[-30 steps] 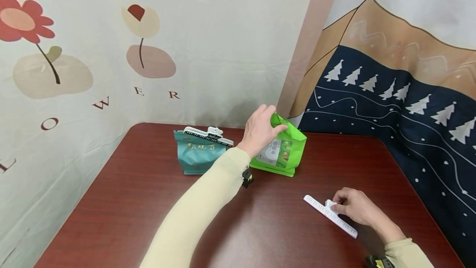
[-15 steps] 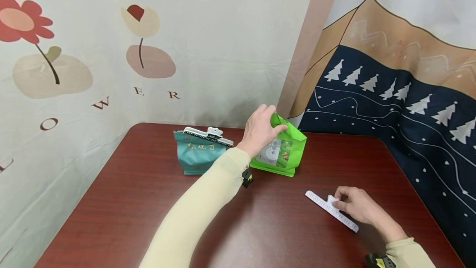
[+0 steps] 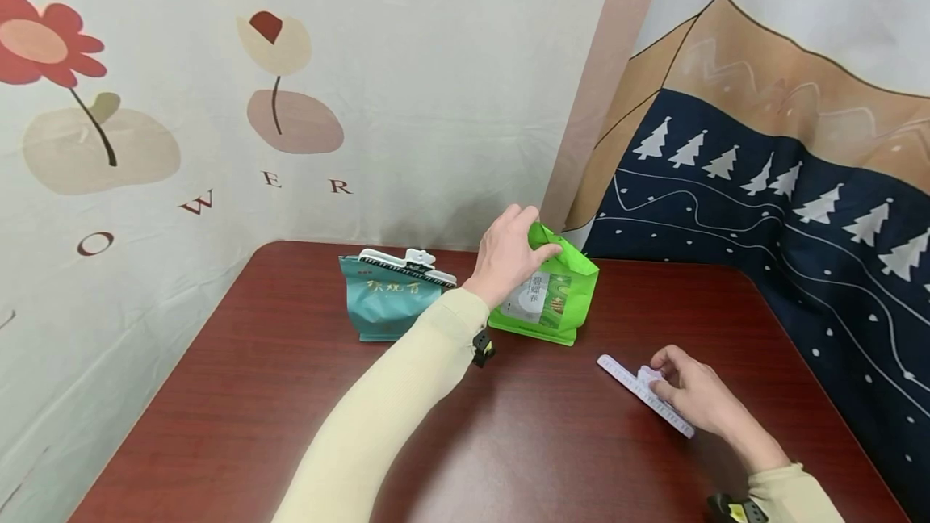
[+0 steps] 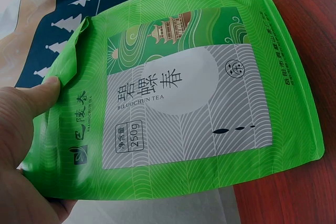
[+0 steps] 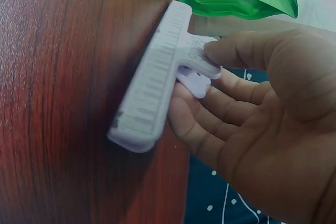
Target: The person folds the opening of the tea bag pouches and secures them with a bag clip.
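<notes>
Fingers (image 5: 197, 135) on both hands are pinching. Leftmost, a teal bag (image 3: 392, 311) stands with a black-and-white clip (image 3: 407, 266) across its top; beside it the left hand (image 3: 508, 255) grips the green bag (image 3: 559, 294) by its top; farther right, low over or on the table (image 3: 545, 434), the right hand (image 3: 696, 395) pinches a white clip (image 3: 645, 396) by its handle. Readying that clip seems the step; next likely calls for a flattened bag top.

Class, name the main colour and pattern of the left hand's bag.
The bag is green with fine curved lines, clearest in the left wrist view.
</notes>
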Available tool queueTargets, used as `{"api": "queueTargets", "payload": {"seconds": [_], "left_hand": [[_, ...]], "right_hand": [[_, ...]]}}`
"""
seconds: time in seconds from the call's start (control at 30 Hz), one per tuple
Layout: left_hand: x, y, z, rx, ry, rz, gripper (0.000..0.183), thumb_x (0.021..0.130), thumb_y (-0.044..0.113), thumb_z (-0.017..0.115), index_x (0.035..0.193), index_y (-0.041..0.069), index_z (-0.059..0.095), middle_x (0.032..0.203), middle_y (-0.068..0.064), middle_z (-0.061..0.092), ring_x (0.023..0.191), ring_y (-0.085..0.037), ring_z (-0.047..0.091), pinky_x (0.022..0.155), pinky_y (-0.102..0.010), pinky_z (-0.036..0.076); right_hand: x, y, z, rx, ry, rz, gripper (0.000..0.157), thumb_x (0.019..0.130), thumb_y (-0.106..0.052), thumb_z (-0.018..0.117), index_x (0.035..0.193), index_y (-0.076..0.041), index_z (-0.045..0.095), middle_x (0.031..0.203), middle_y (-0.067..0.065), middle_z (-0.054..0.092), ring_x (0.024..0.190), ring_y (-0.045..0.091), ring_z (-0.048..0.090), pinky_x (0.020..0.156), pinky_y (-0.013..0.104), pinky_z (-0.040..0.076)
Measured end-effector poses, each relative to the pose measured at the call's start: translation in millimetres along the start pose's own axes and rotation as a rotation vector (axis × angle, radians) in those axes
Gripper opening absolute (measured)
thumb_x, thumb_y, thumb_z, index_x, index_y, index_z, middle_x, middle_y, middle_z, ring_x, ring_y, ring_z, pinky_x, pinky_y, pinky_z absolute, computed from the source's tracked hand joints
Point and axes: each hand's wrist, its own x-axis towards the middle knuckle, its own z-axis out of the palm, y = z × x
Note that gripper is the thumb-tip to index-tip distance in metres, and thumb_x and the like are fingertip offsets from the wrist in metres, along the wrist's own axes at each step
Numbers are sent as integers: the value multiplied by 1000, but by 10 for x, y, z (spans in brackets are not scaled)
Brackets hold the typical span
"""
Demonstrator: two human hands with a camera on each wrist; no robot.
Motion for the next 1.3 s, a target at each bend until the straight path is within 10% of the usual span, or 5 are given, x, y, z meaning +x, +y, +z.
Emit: {"api": "queueTargets", "payload": {"seconds": [0.9, 1.3], "left_hand": [[-4, 0, 4, 0, 6, 4, 39, 89, 42, 82, 100, 13, 59, 92, -2, 51, 83, -16, 53, 69, -27, 46], [-12, 14, -6, -3, 0, -6, 38, 89, 42, 81, 99, 13, 58, 92, -1, 51, 83, -16, 53, 69, -27, 46]], "right_hand": [[65, -59, 29, -22, 323, -179, 23, 86, 1, 74, 108, -4, 73, 99, 6, 69, 81, 10, 56, 66, 22, 47], [81, -123, -47, -10, 311, -140, 24, 89, -2, 74, 112, 0, 73, 100, 9, 70, 80, 10, 57, 67, 20, 49]]}}
